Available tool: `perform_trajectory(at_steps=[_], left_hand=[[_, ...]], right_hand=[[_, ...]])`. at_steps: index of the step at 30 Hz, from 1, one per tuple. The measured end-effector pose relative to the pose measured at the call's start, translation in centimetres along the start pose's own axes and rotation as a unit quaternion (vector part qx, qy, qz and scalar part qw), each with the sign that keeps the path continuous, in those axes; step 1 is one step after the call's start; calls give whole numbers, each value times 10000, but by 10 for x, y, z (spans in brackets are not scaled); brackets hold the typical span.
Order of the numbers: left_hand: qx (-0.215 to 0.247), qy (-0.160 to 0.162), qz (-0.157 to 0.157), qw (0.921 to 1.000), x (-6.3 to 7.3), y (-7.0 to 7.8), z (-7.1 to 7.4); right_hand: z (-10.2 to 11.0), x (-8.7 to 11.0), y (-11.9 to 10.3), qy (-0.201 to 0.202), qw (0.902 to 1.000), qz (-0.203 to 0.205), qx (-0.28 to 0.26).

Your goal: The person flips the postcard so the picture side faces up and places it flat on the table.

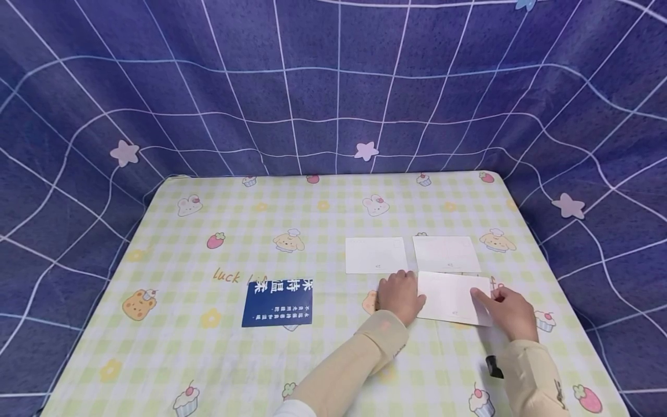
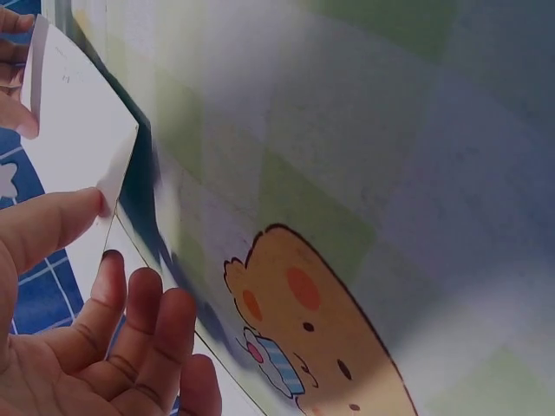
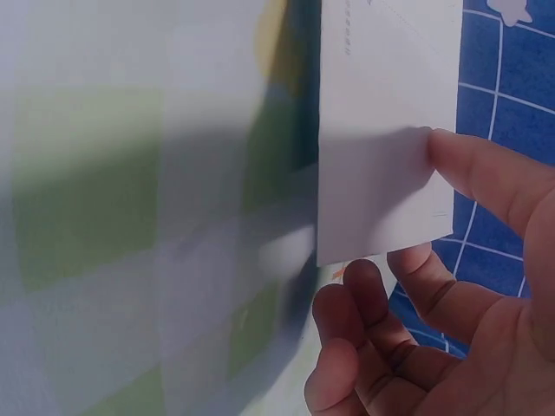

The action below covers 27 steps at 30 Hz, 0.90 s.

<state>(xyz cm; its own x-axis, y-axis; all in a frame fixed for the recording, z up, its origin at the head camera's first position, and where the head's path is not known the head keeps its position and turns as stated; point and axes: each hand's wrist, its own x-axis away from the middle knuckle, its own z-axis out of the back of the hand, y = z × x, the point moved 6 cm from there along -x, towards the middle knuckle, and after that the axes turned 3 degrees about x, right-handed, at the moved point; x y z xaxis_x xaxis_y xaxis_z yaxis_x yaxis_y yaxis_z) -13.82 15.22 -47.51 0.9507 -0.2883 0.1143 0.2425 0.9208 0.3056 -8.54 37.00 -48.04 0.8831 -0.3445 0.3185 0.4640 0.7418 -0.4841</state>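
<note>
A white postcard (image 1: pixel 452 296) with faint small print hangs slightly above the tablecloth between both hands. My right hand (image 1: pixel 512 314) pinches its right end, thumb on top and the index finger beneath, as the right wrist view of the postcard (image 3: pixel 381 165) shows. At the opposite end is my left hand (image 1: pixel 400 296), its thumb on the postcard (image 2: pixel 78 121) and index fingertip at the edge in the left wrist view. The other left fingers curl loosely. Just behind lie two more white postcards, one on the left (image 1: pixel 374 255) and one on the right (image 1: pixel 446 253).
Left of the hands, a dark blue card (image 1: pixel 278 303) with white characters lies flat. The tablecloth (image 1: pixel 172 359) is green-checked with cartoon prints. A blue gridded curtain (image 1: pixel 312 92) rises behind the table. By the right wrist is a small black object (image 1: pixel 494 366).
</note>
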Motion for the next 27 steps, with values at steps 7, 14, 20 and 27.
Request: perform_trajectory(at_steps=[7, 14, 20, 27], left_hand=[[138, -95, 42, 9999, 1, -6, 5], [368, -179, -19, 9992, 3, -13, 9], [726, -164, 63, 9972, 3, -23, 9], [899, -67, 45, 9959, 6, -32, 18]], right_hand=[[1, 2, -7, 67, 10000, 2, -48], [1, 5, -15, 152, 9998, 65, -107], [1, 6, -22, 151, 9998, 105, -72], [0, 8, -33, 184, 9996, 178, -80]])
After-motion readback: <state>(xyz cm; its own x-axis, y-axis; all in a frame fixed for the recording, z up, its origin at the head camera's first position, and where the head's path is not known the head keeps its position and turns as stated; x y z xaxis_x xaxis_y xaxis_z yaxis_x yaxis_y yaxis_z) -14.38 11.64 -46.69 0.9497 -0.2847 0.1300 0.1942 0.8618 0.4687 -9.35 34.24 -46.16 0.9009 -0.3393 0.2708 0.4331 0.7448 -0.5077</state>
